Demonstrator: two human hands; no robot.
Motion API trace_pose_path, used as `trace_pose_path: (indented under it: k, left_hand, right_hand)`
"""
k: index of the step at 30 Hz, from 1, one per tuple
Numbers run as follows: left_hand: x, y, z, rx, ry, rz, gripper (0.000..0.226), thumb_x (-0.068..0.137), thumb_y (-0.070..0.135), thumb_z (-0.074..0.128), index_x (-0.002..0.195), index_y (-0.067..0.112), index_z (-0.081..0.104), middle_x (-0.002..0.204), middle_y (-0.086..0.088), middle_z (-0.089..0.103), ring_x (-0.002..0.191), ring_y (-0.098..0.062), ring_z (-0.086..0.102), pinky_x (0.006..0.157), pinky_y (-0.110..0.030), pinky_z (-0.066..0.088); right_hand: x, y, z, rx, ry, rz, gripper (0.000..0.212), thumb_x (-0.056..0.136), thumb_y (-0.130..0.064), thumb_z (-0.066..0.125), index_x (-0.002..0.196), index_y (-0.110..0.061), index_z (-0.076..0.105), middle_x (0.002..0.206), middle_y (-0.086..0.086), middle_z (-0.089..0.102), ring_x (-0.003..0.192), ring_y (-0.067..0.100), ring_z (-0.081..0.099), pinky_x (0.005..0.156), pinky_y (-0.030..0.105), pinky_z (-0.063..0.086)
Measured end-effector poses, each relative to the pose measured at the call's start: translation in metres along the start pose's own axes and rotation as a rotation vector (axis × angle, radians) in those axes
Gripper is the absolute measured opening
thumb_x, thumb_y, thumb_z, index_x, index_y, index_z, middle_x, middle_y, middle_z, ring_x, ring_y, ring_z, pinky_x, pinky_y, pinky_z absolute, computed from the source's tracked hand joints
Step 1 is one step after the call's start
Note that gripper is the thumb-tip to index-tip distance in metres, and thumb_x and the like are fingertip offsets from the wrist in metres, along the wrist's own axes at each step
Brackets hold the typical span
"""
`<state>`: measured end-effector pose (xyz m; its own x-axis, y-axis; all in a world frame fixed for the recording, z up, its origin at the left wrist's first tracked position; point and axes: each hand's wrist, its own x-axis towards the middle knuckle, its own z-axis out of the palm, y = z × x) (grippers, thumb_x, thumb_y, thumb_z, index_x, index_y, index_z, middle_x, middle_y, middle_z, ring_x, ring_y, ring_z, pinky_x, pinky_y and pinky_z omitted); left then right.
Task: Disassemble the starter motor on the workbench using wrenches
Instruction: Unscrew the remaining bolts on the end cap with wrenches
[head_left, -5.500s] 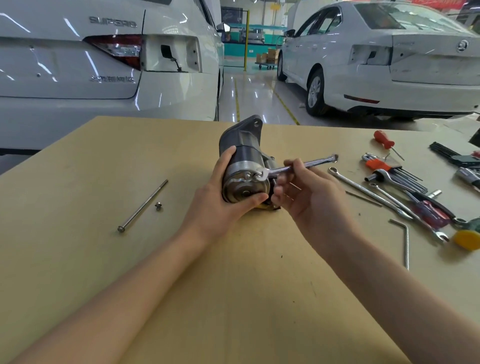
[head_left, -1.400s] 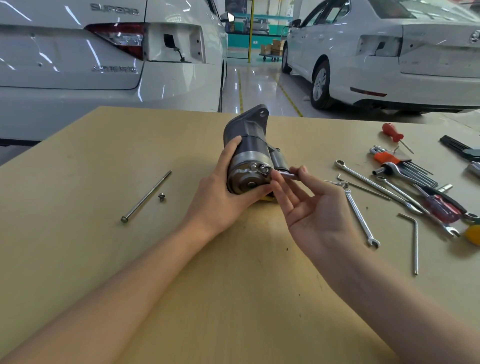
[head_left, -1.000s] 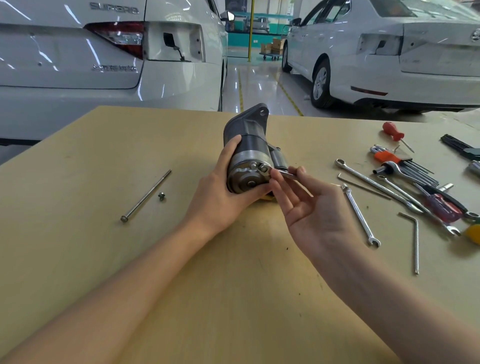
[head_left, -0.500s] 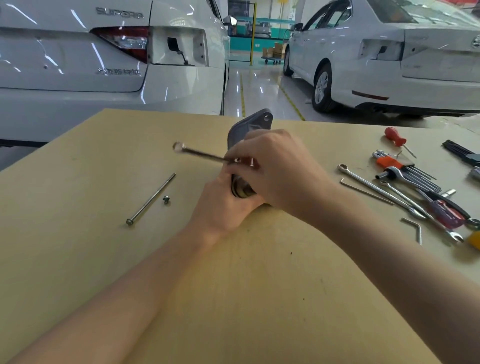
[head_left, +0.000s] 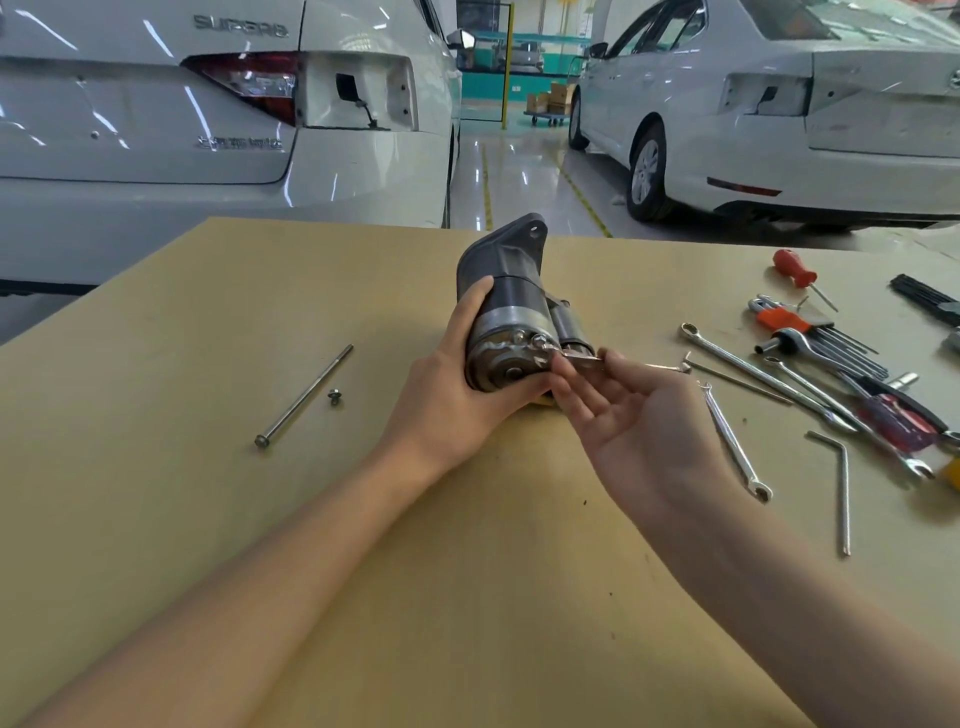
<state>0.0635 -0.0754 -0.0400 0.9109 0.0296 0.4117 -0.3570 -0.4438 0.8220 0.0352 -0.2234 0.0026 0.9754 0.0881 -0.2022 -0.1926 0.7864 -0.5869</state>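
The starter motor (head_left: 511, 306) lies on the workbench (head_left: 208, 519), its shiny end cap towards me. My left hand (head_left: 447, 405) grips the motor's body from the left and below. My right hand (head_left: 639, 426) is palm up just right of the cap. Its thumb and fingers pinch a small open-end wrench (head_left: 584, 361). The wrench's jaw sits at a bolt head (head_left: 539, 341) on the cap, and its shaft points right. A long through bolt (head_left: 306, 395) and a small screw (head_left: 335, 397) lie loose at the left.
Tools are spread at the right: a combination wrench (head_left: 735, 441), a bent hex key (head_left: 841, 488), a red screwdriver (head_left: 795, 270), a hex key set (head_left: 810, 338) and more wrenches. Two white cars (head_left: 208, 130) stand behind the bench.
Half a second ago my right hand was over the motor with the wrench pointing left. It has swung back to the right, palm up, with the jaw on the cap bolt again.
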Motion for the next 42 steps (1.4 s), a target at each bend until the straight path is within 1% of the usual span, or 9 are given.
trace_pose_path:
  k: [5, 16, 26, 29, 32, 35, 37, 39, 42]
  left_hand:
    - [0.001, -0.003, 0.0, -0.004, 0.013, 0.008, 0.095, 0.065, 0.049, 0.08, 0.146, 0.041, 0.03, 0.101, 0.026, 0.057, 0.086, 0.024, 0.055, 0.077, 0.001, 0.04]
    - [0.0, 0.0, 0.0, -0.022, 0.023, 0.014, 0.096, 0.064, 0.052, 0.08, 0.145, 0.042, 0.03, 0.101, 0.027, 0.059, 0.088, 0.021, 0.056, 0.077, 0.001, 0.041]
    - [0.0, -0.006, 0.001, -0.011, 0.024, -0.013, 0.091, 0.061, 0.049, 0.079, 0.141, 0.044, 0.035, 0.086, 0.039, 0.061, 0.084, 0.02, 0.058, 0.069, 0.003, 0.038]
    - [0.003, -0.008, 0.001, 0.14, 0.009, -0.045, 0.069, 0.059, 0.057, 0.054, 0.123, 0.029, 0.048, 0.068, 0.026, 0.061, 0.067, 0.019, 0.055, 0.054, 0.001, 0.036]
    - [0.006, -0.006, 0.001, 0.387, -0.034, 0.018, 0.057, 0.079, 0.037, 0.045, 0.125, 0.005, 0.055, 0.065, 0.021, 0.041, 0.067, 0.001, 0.047, 0.059, 0.005, 0.031]
    - [0.004, -0.005, 0.001, 0.328, -0.007, 0.04, 0.061, 0.073, 0.04, 0.052, 0.119, -0.001, 0.056, 0.064, 0.012, 0.06, 0.061, 0.02, 0.047, 0.054, 0.004, 0.031]
    - [0.0, -0.005, 0.001, 0.071, 0.018, -0.004, 0.084, 0.059, 0.056, 0.059, 0.134, 0.02, 0.049, 0.074, 0.031, 0.064, 0.069, 0.024, 0.054, 0.058, 0.004, 0.035]
    - [-0.002, -0.004, 0.001, -0.011, 0.011, -0.01, 0.096, 0.056, 0.059, 0.075, 0.142, 0.046, 0.033, 0.089, 0.039, 0.061, 0.086, 0.019, 0.059, 0.071, 0.003, 0.039]
    - [-0.002, 0.0, 0.0, -0.003, -0.013, -0.011, 0.098, 0.062, 0.057, 0.079, 0.145, 0.048, 0.027, 0.101, 0.032, 0.06, 0.095, 0.016, 0.059, 0.08, -0.001, 0.043]
  right_hand:
    - [-0.002, 0.003, 0.001, 0.021, 0.006, -0.008, 0.02, 0.096, 0.002, 0.04, 0.082, -0.002, 0.054, 0.066, 0.015, 0.068, 0.068, 0.026, 0.072, 0.06, 0.027, 0.059]
    - [0.003, 0.002, 0.0, -0.047, -0.03, -0.076, 0.012, 0.097, 0.001, 0.044, 0.089, -0.001, 0.052, 0.076, 0.019, 0.067, 0.072, 0.027, 0.072, 0.06, 0.027, 0.058]
    - [-0.001, -0.012, 0.039, -1.592, -0.244, -0.983, 0.009, 0.093, -0.015, 0.057, 0.097, -0.01, 0.063, 0.083, 0.004, 0.066, 0.074, 0.026, 0.063, 0.072, 0.043, 0.05]
    - [-0.003, -0.001, 0.047, -1.994, -0.382, -1.124, 0.018, 0.095, -0.017, 0.05, 0.107, -0.015, 0.063, 0.095, 0.001, 0.061, 0.084, 0.022, 0.057, 0.073, 0.037, 0.046]
    - [-0.002, 0.007, 0.042, -2.144, -0.487, -1.198, 0.022, 0.095, -0.011, 0.046, 0.111, -0.018, 0.06, 0.101, -0.002, 0.054, 0.094, 0.016, 0.049, 0.075, 0.032, 0.047]
    - [-0.006, 0.004, 0.033, -1.87, -0.571, -1.251, 0.017, 0.095, -0.01, 0.051, 0.106, -0.007, 0.064, 0.094, 0.005, 0.058, 0.088, 0.019, 0.052, 0.072, 0.031, 0.046]
    - [-0.008, 0.001, 0.022, -1.449, -0.463, -1.194, 0.009, 0.094, -0.008, 0.052, 0.096, -0.006, 0.061, 0.085, 0.007, 0.062, 0.079, 0.019, 0.058, 0.071, 0.028, 0.048]
    - [-0.008, -0.001, 0.011, -1.068, -0.3, -0.932, 0.009, 0.097, -0.009, 0.05, 0.091, -0.012, 0.057, 0.079, 0.006, 0.064, 0.073, 0.018, 0.063, 0.071, 0.031, 0.053]
    - [-0.003, -0.003, -0.002, -0.537, -0.114, -0.402, 0.015, 0.099, -0.007, 0.047, 0.087, -0.006, 0.057, 0.07, 0.005, 0.066, 0.066, 0.016, 0.064, 0.072, 0.031, 0.056]
